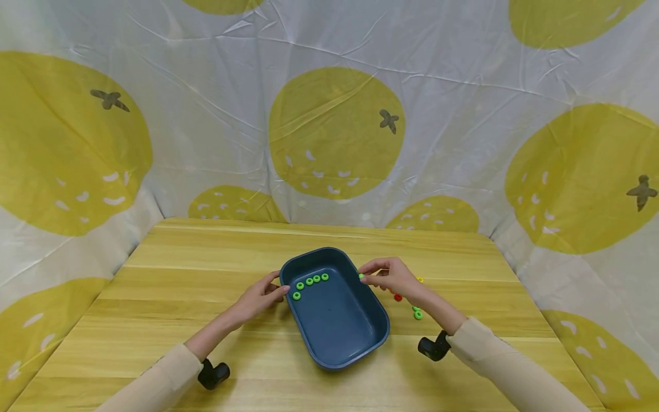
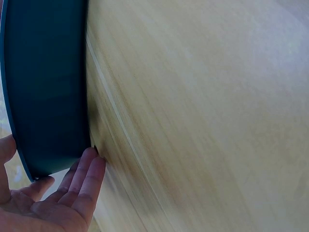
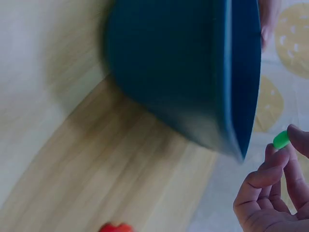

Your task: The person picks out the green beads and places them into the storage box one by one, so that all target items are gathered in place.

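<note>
A dark blue rectangular tray (image 1: 337, 329) stands on the table, turned at an angle. Inside it, toward the far left, several small green rings (image 1: 309, 281) lie in a curved row. My left hand (image 1: 254, 298) holds the tray's left side, its thumb at the rim and its fingers low along the outer wall (image 2: 46, 96). Over the right rim, my right hand (image 1: 393, 278) pinches one green ring (image 3: 281, 139) between thumb and fingertips. That ring overlaps the tray's edge in the head view.
Right of the tray, partly behind my right wrist, lie a red ring (image 1: 398, 297), green rings (image 1: 418, 315) and a yellow ring (image 1: 420, 280). The wooden table (image 1: 216, 246) ends at a patterned cloth (image 1: 206, 137) behind and at both sides.
</note>
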Demonstrator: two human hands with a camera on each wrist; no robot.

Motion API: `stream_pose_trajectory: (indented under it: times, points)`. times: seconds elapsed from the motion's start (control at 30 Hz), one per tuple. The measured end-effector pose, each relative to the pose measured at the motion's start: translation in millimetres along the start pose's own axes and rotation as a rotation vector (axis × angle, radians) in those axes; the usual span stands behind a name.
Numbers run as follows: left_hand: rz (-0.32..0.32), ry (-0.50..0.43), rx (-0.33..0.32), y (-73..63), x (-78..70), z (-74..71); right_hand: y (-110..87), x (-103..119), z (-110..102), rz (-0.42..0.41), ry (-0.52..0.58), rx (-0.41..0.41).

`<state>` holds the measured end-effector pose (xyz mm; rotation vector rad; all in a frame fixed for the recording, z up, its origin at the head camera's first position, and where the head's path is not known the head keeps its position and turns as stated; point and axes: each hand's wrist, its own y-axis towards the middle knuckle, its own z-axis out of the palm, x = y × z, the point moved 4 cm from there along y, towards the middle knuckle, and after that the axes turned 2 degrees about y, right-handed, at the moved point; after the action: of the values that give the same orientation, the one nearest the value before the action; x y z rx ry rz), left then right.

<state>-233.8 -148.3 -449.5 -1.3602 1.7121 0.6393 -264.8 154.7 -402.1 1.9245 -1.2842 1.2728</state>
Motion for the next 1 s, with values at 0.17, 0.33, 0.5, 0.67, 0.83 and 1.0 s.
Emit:
stream_pose_trajectory:
  times: [0.17,0.33,0.5,0.67,0.83,1.0]
  points:
    - [0.004,0.004,0.002,-0.7,-1.6,0.1,15.3,19,21,-0.067,-0.042,0.06]
    - [-0.004,0.006,-0.002,-0.5,-2.3,0.2,27.3,35,40,-0.126,-0.056,0.102]
    - [-0.002,0.006,-0.004,-0.3,-2.9,-0.3,40.1,44,52,-0.2,-0.115,0.113]
    - [-0.002,0.0,-0.003,-0.4,-4.0,-0.7,52.2,49,64,-0.251,-0.178,0.115]
    - [0.0,0.005,-0.005,-1.1,-4.7,-0.8,63.8,49,77,-0.283,-0.269,0.123]
    - [0.008,0.002,-0.002,-1.5,-4.0,-0.8,72.1,41,94,-0.297,-0.471,0.14]
